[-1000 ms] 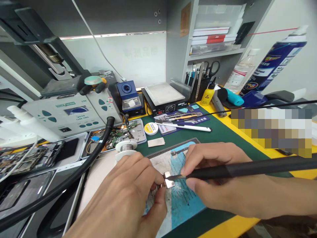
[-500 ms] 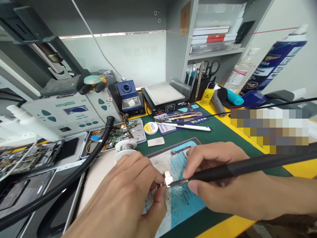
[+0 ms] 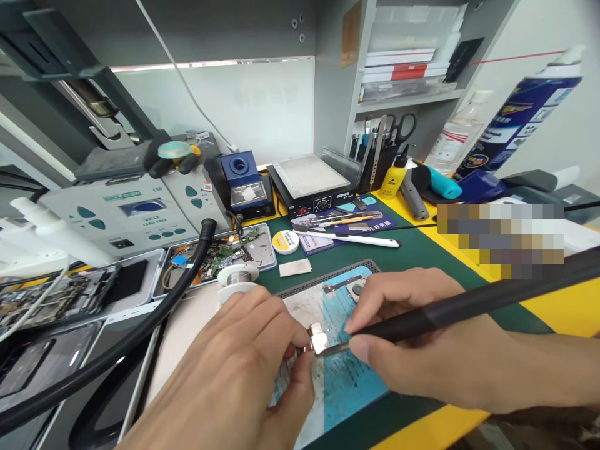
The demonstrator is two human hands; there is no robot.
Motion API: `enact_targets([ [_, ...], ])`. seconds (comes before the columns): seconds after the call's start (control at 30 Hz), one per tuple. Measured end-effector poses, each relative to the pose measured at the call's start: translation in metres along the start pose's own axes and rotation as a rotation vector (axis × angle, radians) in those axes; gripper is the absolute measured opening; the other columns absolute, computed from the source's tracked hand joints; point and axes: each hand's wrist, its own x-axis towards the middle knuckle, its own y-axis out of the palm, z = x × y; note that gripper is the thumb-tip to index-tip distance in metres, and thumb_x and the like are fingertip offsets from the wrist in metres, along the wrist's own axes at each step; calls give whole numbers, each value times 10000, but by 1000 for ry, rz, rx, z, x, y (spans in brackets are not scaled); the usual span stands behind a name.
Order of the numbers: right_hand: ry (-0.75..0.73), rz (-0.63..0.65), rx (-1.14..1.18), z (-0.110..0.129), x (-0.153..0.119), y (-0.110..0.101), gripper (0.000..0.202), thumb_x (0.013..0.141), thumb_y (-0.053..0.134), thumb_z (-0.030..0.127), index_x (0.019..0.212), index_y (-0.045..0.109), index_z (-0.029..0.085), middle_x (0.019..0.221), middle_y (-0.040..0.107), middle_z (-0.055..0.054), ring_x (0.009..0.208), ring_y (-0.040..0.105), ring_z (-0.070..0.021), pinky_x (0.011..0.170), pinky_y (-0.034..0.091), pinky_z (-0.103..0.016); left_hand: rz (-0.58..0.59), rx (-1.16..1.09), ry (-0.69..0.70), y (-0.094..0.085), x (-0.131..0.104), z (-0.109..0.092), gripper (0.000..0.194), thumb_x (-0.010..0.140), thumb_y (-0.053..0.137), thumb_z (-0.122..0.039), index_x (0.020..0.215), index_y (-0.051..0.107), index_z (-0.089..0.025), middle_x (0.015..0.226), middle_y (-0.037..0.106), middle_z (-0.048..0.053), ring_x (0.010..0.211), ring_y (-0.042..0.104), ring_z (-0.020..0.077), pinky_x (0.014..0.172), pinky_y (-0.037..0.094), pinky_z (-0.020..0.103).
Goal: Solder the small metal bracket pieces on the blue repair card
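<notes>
My left hand (image 3: 253,356) is closed, thumb and forefinger pinching a small shiny metal part (image 3: 319,339) with coppery edges; its exact kind I cannot make out, and the fingers hide its left end. My right hand (image 3: 422,337) grips a black-handled knife (image 3: 450,309) with a thin, narrow blade, held like a pen. The blade's tip meets the lower right edge of the part. Both hands are over a worn work mat (image 3: 354,369), half blue and half whitish. Beyond the right fingertips, a small metal piece (image 3: 344,285) lies on the mat.
Behind the hands are a solder spool (image 3: 238,278), a round tin (image 3: 285,242), a tray of circuit boards (image 3: 268,250) and a white-handled brush (image 3: 365,240). A hot plate (image 3: 314,178) stands farther back. A black hose (image 3: 187,281) crosses the left side.
The knife tip has moved slightly down and left along the part's lower edge, and the handle's back end has risen. My left hand keeps its hold.
</notes>
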Motion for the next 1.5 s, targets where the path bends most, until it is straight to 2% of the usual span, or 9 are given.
enact_targets([
  [0.23, 15, 12, 15, 2, 0, -1, 82, 722, 720, 156, 699, 642, 164, 494, 530, 54, 425, 353, -47, 384, 307, -165, 15, -2, 1, 0, -2, 1, 190, 873, 515, -150, 699, 567, -208, 699, 563, 15, 655, 523, 188, 589, 411, 347],
  [0.43, 26, 1, -4, 3, 1, -1, 85, 716, 719, 157, 686, 640, 168, 499, 545, 46, 425, 377, -54, 382, 315, -172, 36, -24, -47, 3, -5, 2, 127, 885, 524, -169, 787, 581, -226, 790, 601, 19, 728, 554, 194, 625, 442, 340],
  [0.57, 42, -64, -8, 3, 2, -2, 88, 710, 705, 150, 671, 632, 179, 508, 561, 39, 428, 422, -66, 383, 324, -175, -15, -6, -21, 3, -2, 0, 158, 870, 508, -149, 751, 584, -219, 733, 586, 22, 681, 554, 199, 621, 444, 356],
  [0.7, 12, -118, -17, 2, 1, -3, 90, 713, 688, 136, 688, 614, 182, 542, 555, 37, 445, 436, -72, 395, 339, -180, -14, 3, -19, 3, -1, 0, 144, 858, 520, -147, 758, 595, -219, 744, 594, 26, 694, 562, 210, 619, 444, 362],
  [0.9, 25, -47, -98, 2, -4, -4, 123, 723, 692, 125, 754, 594, 192, 613, 526, 44, 485, 421, -71, 428, 345, -191, 14, 14, -31, 5, -4, 2, 129, 832, 542, -155, 723, 578, -216, 731, 575, 23, 690, 549, 206, 606, 432, 357],
  [1.03, 20, -52, -108, 3, -5, -2, 129, 731, 686, 126, 742, 579, 198, 596, 497, 51, 473, 394, -69, 414, 315, -194, 10, 15, -33, 6, -5, 3, 108, 828, 550, -164, 739, 586, -212, 739, 574, 24, 694, 546, 206, 606, 422, 356],
  [1.13, -7, -67, -88, 1, -6, 0, 126, 731, 683, 117, 734, 583, 193, 594, 494, 51, 459, 383, -61, 401, 301, -188, -4, 6, -31, 6, -6, 2, 90, 807, 564, -166, 734, 591, -211, 735, 575, 23, 693, 549, 207, 599, 417, 352],
  [1.3, -145, -109, -53, -3, -6, 4, 124, 724, 673, 87, 730, 593, 181, 597, 510, 53, 442, 383, -44, 391, 287, -175, -20, 4, -46, 5, -4, 1, 98, 800, 571, -161, 719, 590, -214, 711, 570, 12, 660, 543, 196, 589, 405, 341],
  [1.5, -237, -108, -137, -4, -6, 3, 147, 710, 655, 54, 735, 586, 181, 598, 526, 44, 466, 398, -61, 411, 308, -194, -8, 12, -26, 4, -1, 2, 98, 808, 570, -143, 753, 591, -222, 743, 594, 12, 689, 562, 207, 612, 422, 351],
])
